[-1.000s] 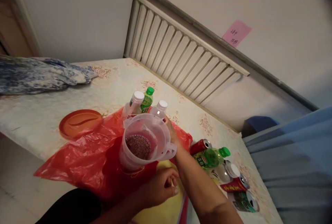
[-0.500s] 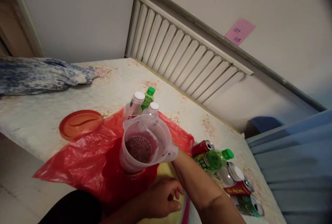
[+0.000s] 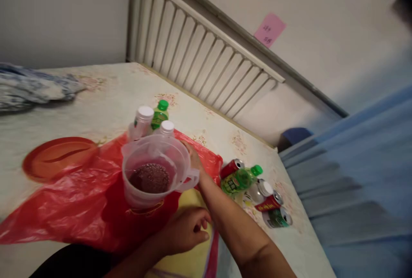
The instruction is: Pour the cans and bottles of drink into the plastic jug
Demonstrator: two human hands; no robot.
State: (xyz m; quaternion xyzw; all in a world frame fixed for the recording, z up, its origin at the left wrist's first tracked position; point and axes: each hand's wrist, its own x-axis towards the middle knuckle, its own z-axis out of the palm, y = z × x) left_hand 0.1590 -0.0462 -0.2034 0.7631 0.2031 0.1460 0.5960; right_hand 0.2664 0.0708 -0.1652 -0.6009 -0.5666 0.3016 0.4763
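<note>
A translucent measuring jug [image 3: 178, 158] with dark, bubbly liquid in it stands on a spread red plastic bag [image 3: 64, 196]. My right hand [image 3: 192, 154] reaches past the jug's handle, and its fingers are mostly hidden behind the jug's rim. In front of the jug, my left hand [image 3: 187, 231] hovers near a yellow cloth [image 3: 189, 200], holding nothing, its fingers loosely bent and the thumb apart. Behind the jug are two white-capped bottles [image 3: 143, 119] and a green-capped bottle [image 3: 161, 115]. The right hand is close to the nearer white-capped bottle [image 3: 167, 128].
An orange-red lid [image 3: 48, 155] lies on the left of the flowered tablecloth [image 3: 106, 119]. To the right are a green bottle [image 3: 238, 180], a clear white-capped bottle [image 3: 261, 190] and several cans [image 3: 277, 218]. A radiator [image 3: 193, 50] and a blue curtain [image 3: 363, 183] border the table.
The view has shifted, so things appear further left. My right hand now shows beside the jug's rim, where before it was hidden behind it. The left hand keeps its pose.
</note>
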